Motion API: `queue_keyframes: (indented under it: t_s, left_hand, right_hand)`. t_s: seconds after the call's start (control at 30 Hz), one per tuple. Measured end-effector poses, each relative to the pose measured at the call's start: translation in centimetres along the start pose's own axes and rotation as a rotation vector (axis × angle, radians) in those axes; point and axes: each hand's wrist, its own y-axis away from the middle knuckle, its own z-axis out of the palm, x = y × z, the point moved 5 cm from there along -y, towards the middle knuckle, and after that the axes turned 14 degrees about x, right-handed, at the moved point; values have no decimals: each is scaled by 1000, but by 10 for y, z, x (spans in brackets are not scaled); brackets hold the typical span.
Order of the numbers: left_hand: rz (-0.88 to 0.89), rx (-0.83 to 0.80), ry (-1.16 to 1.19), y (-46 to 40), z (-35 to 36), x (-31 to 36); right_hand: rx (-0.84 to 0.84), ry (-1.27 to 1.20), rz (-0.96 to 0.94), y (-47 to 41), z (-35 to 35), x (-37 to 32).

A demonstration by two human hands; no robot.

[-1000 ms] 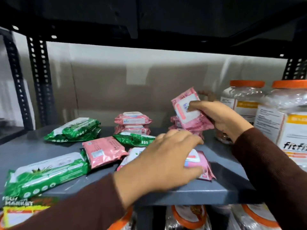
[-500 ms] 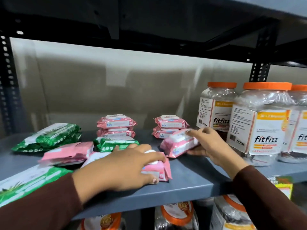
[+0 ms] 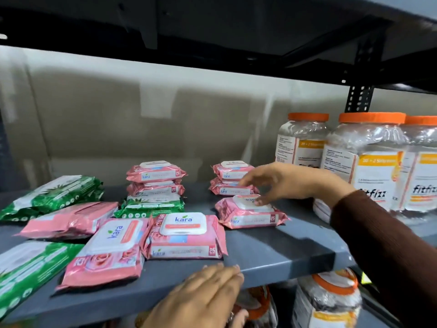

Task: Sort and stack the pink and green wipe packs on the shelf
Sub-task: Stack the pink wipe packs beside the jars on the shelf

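Note:
Pink and green wipe packs lie scattered on the grey shelf (image 3: 272,254). My right hand (image 3: 283,183) hovers with its fingers spread, and the fingertips touch the white lid of a single pink pack (image 3: 250,213). Just behind that pack is a stack of two pink packs (image 3: 230,179). Another stack (image 3: 155,183) has two pink packs on a green one (image 3: 149,205). Two pink packs (image 3: 186,237) (image 3: 108,252) lie flat near the front. My left hand (image 3: 203,297) is at the shelf's front edge, fingers together, holding nothing.
Green packs lie at the left (image 3: 52,195) and front left (image 3: 28,268), with a face-down pink pack (image 3: 68,220) between them. Large orange-lidded jars (image 3: 364,162) stand at the right. More jars (image 3: 328,301) fill the shelf below. A dark shelf board runs overhead.
My left hand has come off the front pink pack and drawn back to the shelf edge. My right hand set its pink pack flat and now only touches its lid.

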Motion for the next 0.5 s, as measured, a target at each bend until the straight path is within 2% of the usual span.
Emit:
queue_keyframes:
  t_s: [0.03,0.1,0.17,0.27,0.4,0.5]
  left_hand:
    - [7,23,-18,3,7,-1]
    - [1,93,-29,8,14,-6]
    - [63,126,-73,10,17,-10]
    - [154,116,-117,12,21,-17]
    - [163,168,-164,15,27,-22]
    - [203,223,-252,23,38,-21]
  right_hand:
    - [-75,-9,-16,-6,11,-2]
    - [-118,93,0,-13,21,2]
    - [-71,201,67,-15,17,11]
    - [88,361,253,-18,8,24]
    - [161,312,533,-15,19,30]
    - [178,354,546,-4,4,30]
